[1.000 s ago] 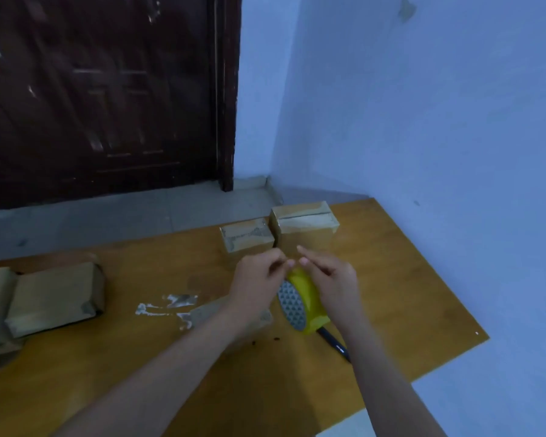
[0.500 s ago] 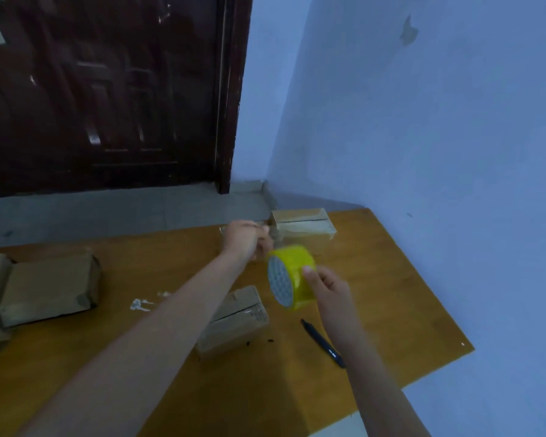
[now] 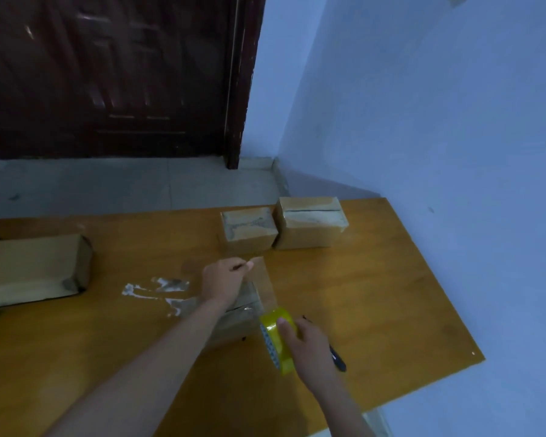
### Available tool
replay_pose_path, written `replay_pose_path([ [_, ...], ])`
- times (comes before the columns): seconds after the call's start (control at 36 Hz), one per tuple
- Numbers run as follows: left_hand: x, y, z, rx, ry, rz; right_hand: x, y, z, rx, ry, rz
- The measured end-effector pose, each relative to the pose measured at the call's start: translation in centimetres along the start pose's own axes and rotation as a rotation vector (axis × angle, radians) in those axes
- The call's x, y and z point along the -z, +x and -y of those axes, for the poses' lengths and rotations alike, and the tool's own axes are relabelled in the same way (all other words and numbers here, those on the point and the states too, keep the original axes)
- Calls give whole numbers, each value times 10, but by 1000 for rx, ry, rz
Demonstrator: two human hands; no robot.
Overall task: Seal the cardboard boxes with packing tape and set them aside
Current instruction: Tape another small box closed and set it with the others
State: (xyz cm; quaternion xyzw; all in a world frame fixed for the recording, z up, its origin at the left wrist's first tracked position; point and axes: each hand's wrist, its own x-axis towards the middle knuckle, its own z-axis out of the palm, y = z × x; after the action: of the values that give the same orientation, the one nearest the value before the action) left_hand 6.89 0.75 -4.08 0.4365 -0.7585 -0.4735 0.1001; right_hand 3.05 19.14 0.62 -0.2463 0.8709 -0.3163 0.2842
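Pinching tape end [image 3: 259, 263]: left hand [image 3: 224, 280] | right hand [image 3: 306, 345] grips roll [image 3: 278, 339] (box [image 3: 240, 313] beneath)

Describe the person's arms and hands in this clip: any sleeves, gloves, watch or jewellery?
Both forearms are bare up to the frame's bottom edge, with no sleeves in view. The left hand and right hand wear no gloves. No watch, bracelet or ring shows on either wrist or on the fingers, though the dim, slightly blurred picture could hide something small.

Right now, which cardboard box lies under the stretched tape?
The box near the person, lying below the left hand and beside the yellow tape roll. The two far boxes and left-edge box sit apart.
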Motion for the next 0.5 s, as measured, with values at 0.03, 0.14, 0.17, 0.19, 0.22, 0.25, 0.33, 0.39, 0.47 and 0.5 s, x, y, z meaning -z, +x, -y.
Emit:
replay_pose_path([
  [0.03,-2,-1,3,12,-9,-14,-1,2,-1,-6,-1,19],
  [0.14,-7,2,9,19,70,-24,-5,6,-5,-23,-23,50],
  [0.17,-8,3,10,13,93,-22,-6,7,-6,-25,-21,51],
  [0.19,-8,4,11,8,112,-20,-6,8,-6,-29,-18,52],
  [0.22,-9,4,10,7,131,-17,-6,8,-6,-33,-20,51],
  [0.25,-10,4,10,7,151,-12,-7,8,-6,-37,-25,50],
  [0.33,-11,4,9,-7,201,-10,-8,9,-7,-59,-36,60],
  [0.39,-11,4,8,-5,210,-15,-10,10,-5,-80,-28,65],
  [0.47,-10,5,7,-1,236,-17,-13,12,-3,-115,-16,61],
  [0.5,-10,4,7,-5,243,-18,-14,12,-2,-119,-25,64],
])
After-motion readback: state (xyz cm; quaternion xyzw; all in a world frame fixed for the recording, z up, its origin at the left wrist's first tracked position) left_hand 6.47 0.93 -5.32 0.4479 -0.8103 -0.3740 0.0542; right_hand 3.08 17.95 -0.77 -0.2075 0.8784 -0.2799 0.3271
